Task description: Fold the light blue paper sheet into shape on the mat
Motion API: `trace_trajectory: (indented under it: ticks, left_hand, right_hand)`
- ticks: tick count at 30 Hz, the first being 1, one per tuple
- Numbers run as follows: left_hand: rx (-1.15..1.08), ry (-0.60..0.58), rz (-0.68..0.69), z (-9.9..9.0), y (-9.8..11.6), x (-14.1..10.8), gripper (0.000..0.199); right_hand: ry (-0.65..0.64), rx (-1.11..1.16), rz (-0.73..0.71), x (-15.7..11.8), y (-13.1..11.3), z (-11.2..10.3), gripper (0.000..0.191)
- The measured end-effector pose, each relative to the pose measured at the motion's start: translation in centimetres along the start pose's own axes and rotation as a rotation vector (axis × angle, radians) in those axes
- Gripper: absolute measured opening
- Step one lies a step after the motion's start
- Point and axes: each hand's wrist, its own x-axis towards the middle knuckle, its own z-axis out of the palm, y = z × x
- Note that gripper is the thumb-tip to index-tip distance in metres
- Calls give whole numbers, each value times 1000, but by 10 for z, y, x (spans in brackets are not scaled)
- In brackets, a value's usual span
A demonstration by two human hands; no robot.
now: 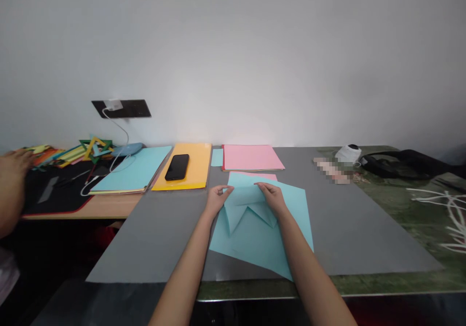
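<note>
A folded piece of light blue paper [246, 197] is held up between my two hands, with pointed flaps hanging at its lower edge. My left hand [217, 200] pinches its upper left corner between thumb and fingers. At the upper right corner, my right hand [273, 199] pinches it the same way. Light blue sheets [255, 248] lie flat beneath it on the grey mat [174, 238]. The edge of a pink sheet [267, 176] shows just behind them.
Behind lie a pink stack [253, 157], a yellow stack [198, 166] bearing a black phone [177, 167], and a blue stack [134, 171]. Another person's arm [10, 190] is at far left, near coloured paper strips [65, 156]. A black strap [400, 163] lies right.
</note>
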Motion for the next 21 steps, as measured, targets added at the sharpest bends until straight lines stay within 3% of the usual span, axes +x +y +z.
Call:
trace_trajectory:
  ticks: [8, 21]
  left_hand:
    - [-156, -45, -88, 2, 1, 0, 31]
    - [-159, 8, -70, 1, 1, 0, 32]
  right_hand:
    - [17, 33, 24, 1, 1, 0, 25]
    - [26, 17, 26, 1, 2, 0, 27]
